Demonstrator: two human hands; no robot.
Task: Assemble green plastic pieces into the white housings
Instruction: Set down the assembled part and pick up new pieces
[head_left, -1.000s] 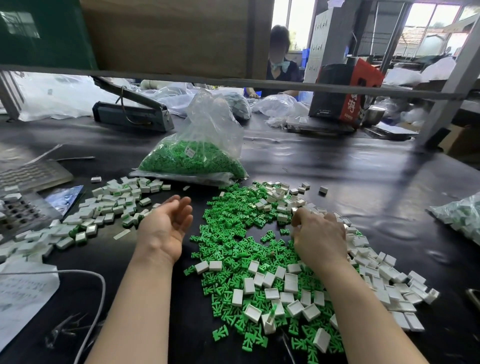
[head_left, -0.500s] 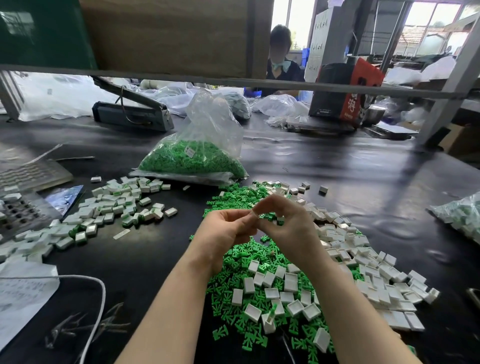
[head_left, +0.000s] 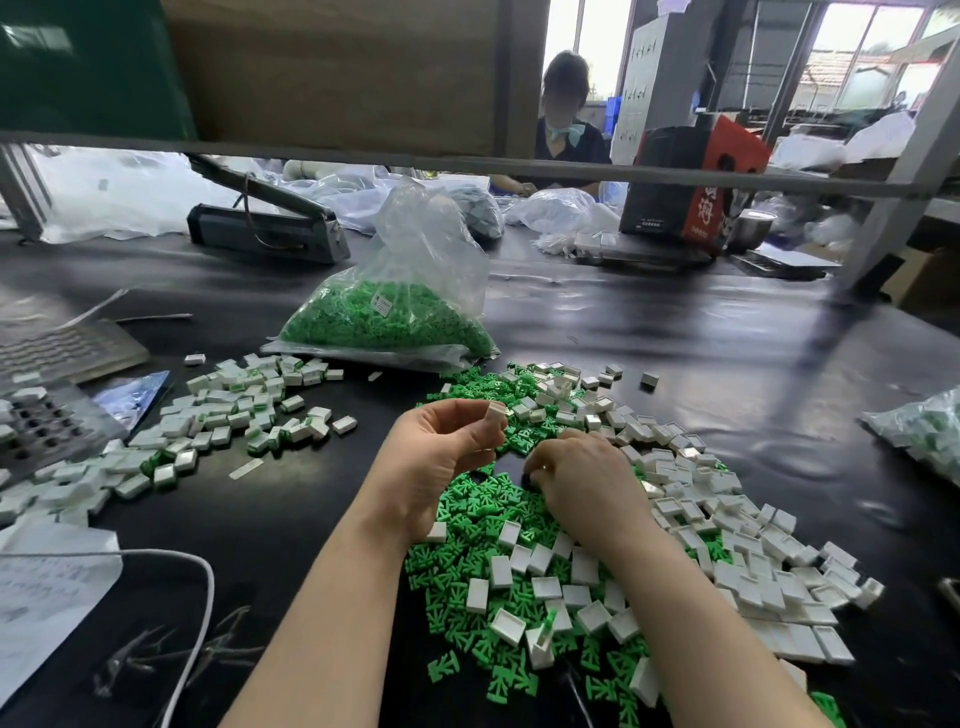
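My left hand (head_left: 441, 457) is raised over the black table and pinches a small white housing (head_left: 493, 414) between thumb and fingertips. My right hand (head_left: 582, 480) lies palm down, fingers curled onto the heap of loose green pieces (head_left: 478, 499); whether it grips one is hidden. White housings (head_left: 727, 551) are scattered through and to the right of that heap. On the left lies a pile of housings with green showing in them (head_left: 234, 415).
A clear bag of green pieces (head_left: 395, 317) stands behind the heap. Metal trays (head_left: 47, 426) and paper (head_left: 41, 587) with a white cable (head_left: 197, 613) sit left. Another bag of parts (head_left: 924, 431) is at the right edge. A person works across the table.
The hands were together above the heap half a second ago. Now they are apart: my left hand keeps the white housing up, my right hand has dropped onto the green pieces.
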